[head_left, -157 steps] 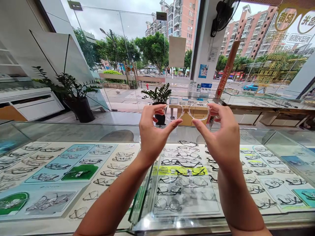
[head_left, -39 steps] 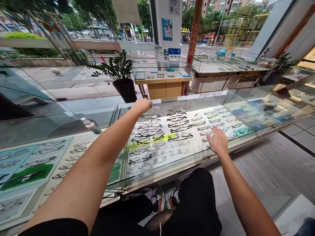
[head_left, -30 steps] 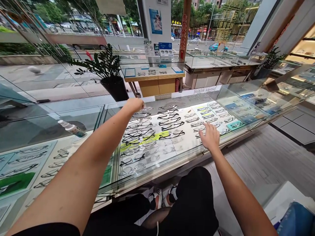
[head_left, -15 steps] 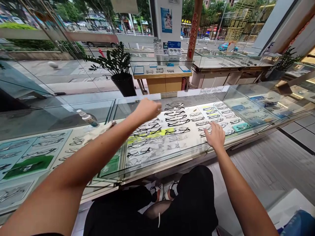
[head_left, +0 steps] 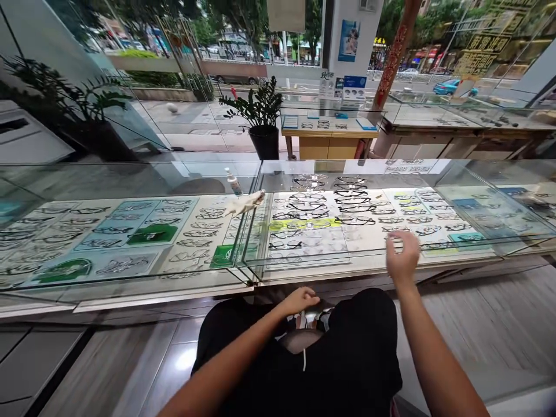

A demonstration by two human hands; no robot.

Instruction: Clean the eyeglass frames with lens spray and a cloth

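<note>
My left hand (head_left: 299, 302) hovers over my lap, before the front edge of the glass display case (head_left: 299, 274). Its fingers are loosely bent and apart, with nothing seen in them. At the front edge of the case, on the right, my right hand (head_left: 403, 258) is raised with thumb and fingers apart, holding nothing that I can see. Rows of eyeglasses (head_left: 355, 221) lie inside the case beyond both hands. A crumpled pale cloth (head_left: 243, 204) rests on the glass near a white spray bottle (head_left: 233, 182).
Another case section with eyeglasses (head_left: 202, 234) and green cards (head_left: 153, 233) extends to the left. Across the case stand a potted plant (head_left: 263, 130) and a wooden display table (head_left: 329, 143). Black-trousered knees (head_left: 371, 341) are close to the case front.
My left hand has come back from above the case to over my lap. My right hand has lifted slightly, its fingers more curled. The view has turned left.
</note>
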